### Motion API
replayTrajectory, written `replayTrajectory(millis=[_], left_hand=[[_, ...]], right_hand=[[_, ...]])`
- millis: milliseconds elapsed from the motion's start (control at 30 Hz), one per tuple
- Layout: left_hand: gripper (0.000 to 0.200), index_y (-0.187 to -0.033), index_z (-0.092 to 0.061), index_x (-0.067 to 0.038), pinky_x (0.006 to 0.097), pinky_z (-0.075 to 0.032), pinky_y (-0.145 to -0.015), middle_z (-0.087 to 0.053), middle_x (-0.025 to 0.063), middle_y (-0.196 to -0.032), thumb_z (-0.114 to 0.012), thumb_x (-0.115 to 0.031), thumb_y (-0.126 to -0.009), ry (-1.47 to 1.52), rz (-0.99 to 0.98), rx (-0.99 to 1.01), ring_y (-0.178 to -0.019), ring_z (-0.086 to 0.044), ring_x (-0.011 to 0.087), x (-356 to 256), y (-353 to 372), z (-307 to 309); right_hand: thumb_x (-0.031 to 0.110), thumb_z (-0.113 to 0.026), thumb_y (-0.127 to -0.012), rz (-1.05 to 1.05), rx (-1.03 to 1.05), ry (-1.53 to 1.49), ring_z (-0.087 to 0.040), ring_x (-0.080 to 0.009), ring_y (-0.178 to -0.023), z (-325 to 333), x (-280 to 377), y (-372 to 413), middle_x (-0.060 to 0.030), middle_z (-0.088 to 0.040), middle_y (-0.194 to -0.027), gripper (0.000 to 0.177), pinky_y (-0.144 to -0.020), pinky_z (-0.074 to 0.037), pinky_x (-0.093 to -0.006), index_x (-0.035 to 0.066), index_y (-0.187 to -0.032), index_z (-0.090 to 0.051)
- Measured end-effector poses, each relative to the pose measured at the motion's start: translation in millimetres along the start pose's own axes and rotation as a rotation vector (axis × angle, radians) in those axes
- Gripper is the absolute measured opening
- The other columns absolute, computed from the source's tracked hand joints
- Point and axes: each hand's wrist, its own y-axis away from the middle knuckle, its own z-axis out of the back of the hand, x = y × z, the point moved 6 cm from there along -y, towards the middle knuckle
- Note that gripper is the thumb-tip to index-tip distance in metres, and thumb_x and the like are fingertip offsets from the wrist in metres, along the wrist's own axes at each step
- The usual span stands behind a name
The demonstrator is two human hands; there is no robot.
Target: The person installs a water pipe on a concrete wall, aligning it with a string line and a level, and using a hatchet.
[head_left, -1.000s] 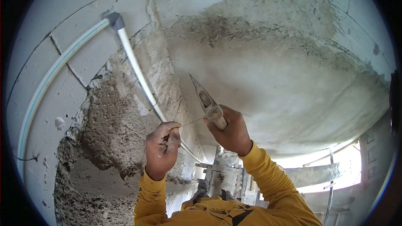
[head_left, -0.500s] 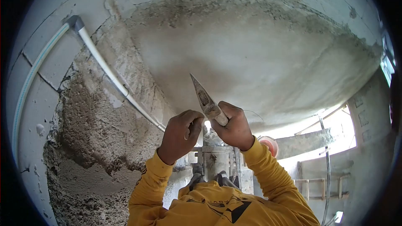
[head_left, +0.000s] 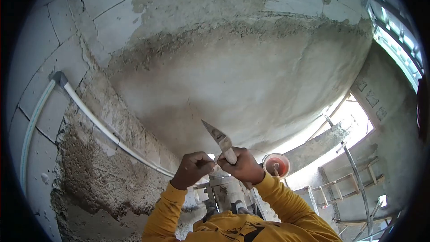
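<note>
A small pointed trowel (head_left: 218, 137) stands up from my right hand (head_left: 245, 166), which is closed round its handle. Its blade is smeared with mortar and tilts up and to the left, towards the plastered wall (head_left: 201, 80). Beside it, my left hand (head_left: 192, 170) is closed, thumb and fingers pinched together near the base of the trowel handle. What the pinch holds, if anything, is too small to make out. Both hands are in front of my chest, apart from the wall.
A white pipe (head_left: 96, 121) with a dark elbow runs down the left wall, over rough mortar (head_left: 89, 175). A bucket (head_left: 288, 165) with a reddish inside is below right of my hands. Wooden framing (head_left: 349, 188) and a bright opening (head_left: 358, 115) lie to the right.
The view has tilted up and shifted, so my hands and the trowel appear lower. More upper wall and more of the bucket show. My right hand still grips the trowel.
</note>
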Motion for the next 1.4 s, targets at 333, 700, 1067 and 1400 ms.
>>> replayTrajectory(millis=[333,700,1067,1400], left_hand=[[0.007,-0.085,-0.068,0.001,0.0284,-0.046,-0.055,-0.062,0.0054,-0.066,-0.069,-0.005,-0.089,-0.218,-0.317,-0.425,-0.058,-0.055,0.0106,-27,-1,-38],[0.008,-0.086,-0.067,0.003,0.0244,-0.045,-0.061,-0.064,0.0017,-0.077,-0.067,-0.004,-0.09,0.149,-0.101,-0.171,-0.066,-0.055,0.0071,-11,-5,-36],[0.014,-0.092,-0.07,0.002,0.0235,-0.045,-0.061,-0.064,0.0008,-0.076,-0.069,-0.012,-0.094,0.139,0.029,0.155,-0.069,-0.056,0.0061,-25,7,-40],[0.013,-0.087,-0.07,0.001,0.0246,-0.042,-0.055,-0.06,-0.0011,-0.066,-0.067,-0.01,-0.094,-0.005,-0.079,-0.535,-0.063,-0.053,0.0049,22,-11,-67]], right_hand=[[0.01,-0.075,-0.084,0.209,-0.282,0.107,-0.067,-0.0302,-0.07,3,13,23,-0.0175,-0.066,-0.08,0.016,-0.066,-0.051,-0.0381,0.0,-0.095,-0.068],[0.02,-0.075,-0.086,0.116,-0.215,0.156,-0.066,-0.0361,-0.072,22,20,36,-0.0201,-0.069,-0.083,0.022,-0.069,-0.053,-0.0409,0.002,-0.099,-0.07],[0.016,-0.07,-0.091,-0.073,0.053,-0.354,-0.062,-0.0149,-0.07,30,-12,41,-0.0064,-0.071,-0.084,0.017,-0.068,-0.053,-0.0336,0.0,-0.099,-0.071],[0.027,-0.073,-0.089,-0.001,-0.448,0.139,-0.068,-0.0391,-0.068,6,-22,47,-0.0214,-0.067,-0.071,0.027,-0.062,-0.053,-0.043,0.001,-0.086,-0.068]])
